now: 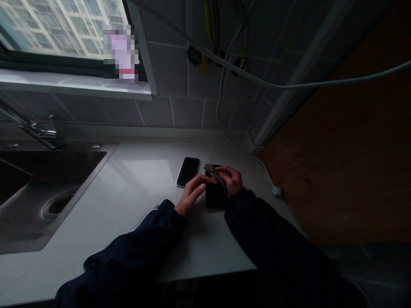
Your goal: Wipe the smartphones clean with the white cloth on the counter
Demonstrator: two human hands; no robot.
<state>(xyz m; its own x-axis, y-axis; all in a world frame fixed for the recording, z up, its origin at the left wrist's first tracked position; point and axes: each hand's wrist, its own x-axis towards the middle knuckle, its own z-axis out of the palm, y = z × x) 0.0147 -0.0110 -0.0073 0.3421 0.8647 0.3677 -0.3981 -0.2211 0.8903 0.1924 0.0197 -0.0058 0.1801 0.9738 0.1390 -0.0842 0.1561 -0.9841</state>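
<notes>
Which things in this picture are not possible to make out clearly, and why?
Head view:
- Dark slab: partly covered by left hand and right hand; too dark to identify.
- Grey strip: too small to tell its material; right hand hides part.
- Sill object: pixelated.
- Sink: cut off by left edge.

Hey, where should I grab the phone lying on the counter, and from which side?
Pinch the phone by its two long edges, coming from the near end with the left hand, which is right beside it. It lies flat, screen up, on the counter, so nothing lifts clear to get under; the edges are probably the surest hold.
</notes>
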